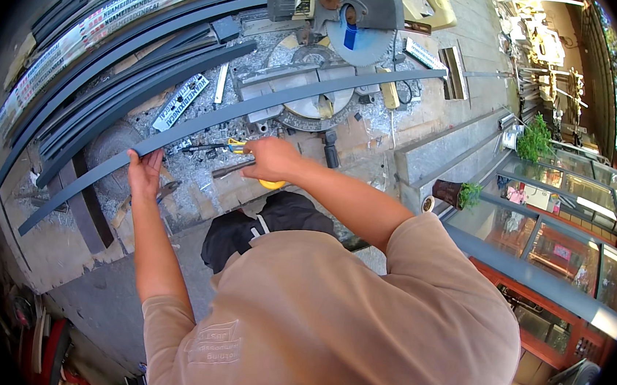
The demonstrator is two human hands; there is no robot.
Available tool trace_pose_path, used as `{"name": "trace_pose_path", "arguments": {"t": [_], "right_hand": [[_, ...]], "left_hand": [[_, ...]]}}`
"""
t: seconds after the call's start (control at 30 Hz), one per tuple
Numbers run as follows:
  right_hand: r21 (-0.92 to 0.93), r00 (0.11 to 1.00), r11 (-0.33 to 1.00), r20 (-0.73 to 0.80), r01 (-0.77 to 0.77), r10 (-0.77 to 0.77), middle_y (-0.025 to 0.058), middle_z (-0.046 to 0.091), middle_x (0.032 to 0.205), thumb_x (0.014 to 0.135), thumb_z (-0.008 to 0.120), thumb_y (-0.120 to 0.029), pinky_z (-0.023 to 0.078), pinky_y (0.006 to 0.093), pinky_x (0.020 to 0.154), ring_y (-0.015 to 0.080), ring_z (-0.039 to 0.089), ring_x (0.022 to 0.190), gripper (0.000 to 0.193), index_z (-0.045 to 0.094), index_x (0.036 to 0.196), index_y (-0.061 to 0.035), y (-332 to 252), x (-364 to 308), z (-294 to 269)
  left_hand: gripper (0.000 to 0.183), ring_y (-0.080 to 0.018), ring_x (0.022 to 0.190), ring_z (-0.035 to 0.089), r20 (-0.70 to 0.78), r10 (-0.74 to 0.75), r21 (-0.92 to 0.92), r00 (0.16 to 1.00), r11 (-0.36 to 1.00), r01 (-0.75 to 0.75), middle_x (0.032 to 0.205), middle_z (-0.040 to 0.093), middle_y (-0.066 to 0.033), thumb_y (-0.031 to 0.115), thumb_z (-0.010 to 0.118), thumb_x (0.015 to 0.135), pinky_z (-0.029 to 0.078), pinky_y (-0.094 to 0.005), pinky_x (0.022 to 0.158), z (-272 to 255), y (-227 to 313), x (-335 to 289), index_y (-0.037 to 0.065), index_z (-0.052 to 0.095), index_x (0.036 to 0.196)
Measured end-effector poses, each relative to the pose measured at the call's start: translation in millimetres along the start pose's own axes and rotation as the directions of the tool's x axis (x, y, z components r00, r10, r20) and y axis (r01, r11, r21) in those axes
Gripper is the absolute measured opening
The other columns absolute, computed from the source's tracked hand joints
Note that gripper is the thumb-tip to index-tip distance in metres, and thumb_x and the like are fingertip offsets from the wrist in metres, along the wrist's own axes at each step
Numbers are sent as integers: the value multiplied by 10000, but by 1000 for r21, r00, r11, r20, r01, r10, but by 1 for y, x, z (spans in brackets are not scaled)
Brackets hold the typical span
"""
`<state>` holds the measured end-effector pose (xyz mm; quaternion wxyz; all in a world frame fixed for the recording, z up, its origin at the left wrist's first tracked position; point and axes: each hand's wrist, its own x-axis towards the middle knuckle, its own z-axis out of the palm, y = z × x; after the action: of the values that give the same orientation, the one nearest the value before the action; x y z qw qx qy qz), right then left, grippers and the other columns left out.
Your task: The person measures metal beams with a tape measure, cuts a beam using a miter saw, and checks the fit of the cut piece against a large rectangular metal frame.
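Observation:
My left hand (146,171) grips a long grey metal profile (220,116), thumb over its near edge and fingers by its underside. The profile runs slantwise from the lower left across the front of the miter saw (317,94) to the right. My right hand (273,159) is closed, near the bench's front edge. A rounded yellow thing (272,185) peeks out below it, and a dark thin bar (231,169) lies by its fingertips; I cannot make out what it holds. Just beyond the fingers is a small yellow-and-blue tool (235,145).
Several dark grey profiles (135,82) and wrapped white lengths (118,14) lie at the back left. The saw's large round blade (358,39) stands raised behind the profile. Metal chips and offcuts (180,102) litter the bench. Pliers (168,190) rest near my left wrist.

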<state>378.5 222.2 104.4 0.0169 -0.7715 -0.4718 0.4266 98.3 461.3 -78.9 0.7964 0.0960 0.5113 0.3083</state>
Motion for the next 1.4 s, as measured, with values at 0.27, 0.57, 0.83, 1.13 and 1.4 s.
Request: {"name": "trace_pose_path", "arguments": {"t": [0.27, 0.57, 0.83, 1.13, 1.4], "right_hand": [[339, 999, 940, -17, 46, -42, 332, 647, 1388, 943, 640, -733, 496, 474, 1106, 474, 647, 1268, 924, 596, 1449, 38, 37, -30, 37], [406, 981, 900, 43, 157, -190, 372, 526, 1523, 940, 575, -797, 465, 448, 1141, 442, 616, 1331, 1204, 273, 1607, 159, 70, -73, 22], [569, 953, 790, 34, 228, -300, 336, 130, 1753, 955, 470, -854, 256, 410, 1295, 440, 294, 1591, 1165, 323, 1633, 81, 158, -139, 1], [824, 970, 543, -31, 161, -241, 72, 698, 1158, 974, 767, -508, 517, 339, 886, 165, 648, 1012, 787, 524, 1528, -5, 252, -213, -14], [820, 997, 572, 23, 23, -73, 25, 740, 1057, 948, 805, -409, 526, 335, 845, 149, 672, 977, 463, 749, 1241, -54, 390, -264, -9]], "left_hand": [[599, -330, 1283, 640, 60, 51, 397, 997, 915, -70, 1452, 608, -193, 445, 532, 1134, 501, -432, 1146, 34, -47, -78, 1, 482, 1534], [388, -192, 1208, 652, 488, -319, 681, 813, 721, -126, 1356, 648, -92, 143, 637, 1087, 548, -335, 1023, 135, -183, -244, 19, 551, 1444], [356, -164, 1137, 644, 565, -502, 781, 655, 583, -226, 1221, 664, -71, -77, 691, 974, 533, -298, 995, 209, -233, -271, -1, 601, 1311], [298, -111, 880, 652, 547, -340, 708, 765, 675, -206, 1013, 645, -8, -18, 731, 962, 586, -266, 801, 267, -242, -278, 78, 622, 1222], [290, -343, 1220, 601, 237, 81, 601, 968, 770, -212, 1277, 636, -180, 77, 597, 1055, 495, -485, 1069, 183, -45, -173, 155, 651, 1328]]}}
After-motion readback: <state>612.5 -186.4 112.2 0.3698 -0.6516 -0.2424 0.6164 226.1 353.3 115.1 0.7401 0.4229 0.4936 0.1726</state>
